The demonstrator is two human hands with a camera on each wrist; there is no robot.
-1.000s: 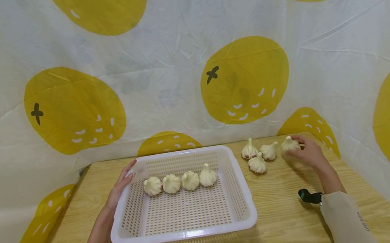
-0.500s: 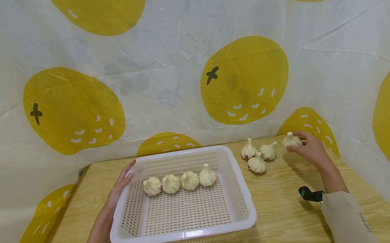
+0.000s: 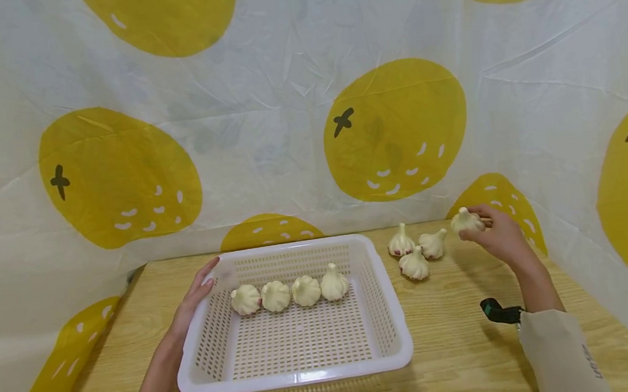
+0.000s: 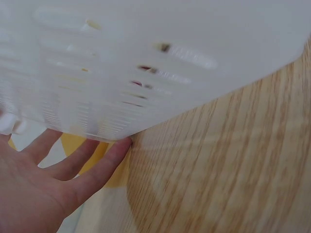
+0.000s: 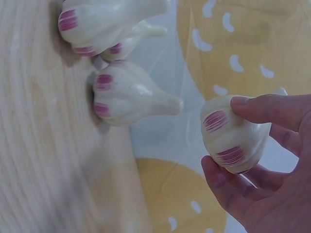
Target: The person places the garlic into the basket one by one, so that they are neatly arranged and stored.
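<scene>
A cream-white garlic bulb with purple-pink streaks on its lower part (image 3: pixel 465 221) sits between the thumb and fingers (image 5: pixel 221 182) of the right hand (image 3: pixel 499 237), raised clear of the pale wood-grain desk (image 3: pixel 456 347) near its far right corner. Three similar cream garlic bulbs (image 3: pixel 414 265) rest in a close cluster on the desk, between the held one and a white rectangular plastic basket with perforated sides and floor (image 3: pixel 299 379). Inside the basket, four more cream bulbs (image 3: pixel 276 297) form a left-to-right row across its farther half, the rightmost with its stem pointing up. A creased white sheet printed with large yellow fruits (image 3: pixel 273 136) hangs behind the desk and along both sides. The forearms wear beige sleeves (image 3: pixel 560 349), and a black device (image 3: pixel 498 312) sits at each wrist. The right hand grasps its bulb, thumb on one side and bent fingers on the other. The left hand (image 3: pixel 190 301) has its fingers extended and slightly spread, touching the basket's outer wall by the far left corner.
</scene>
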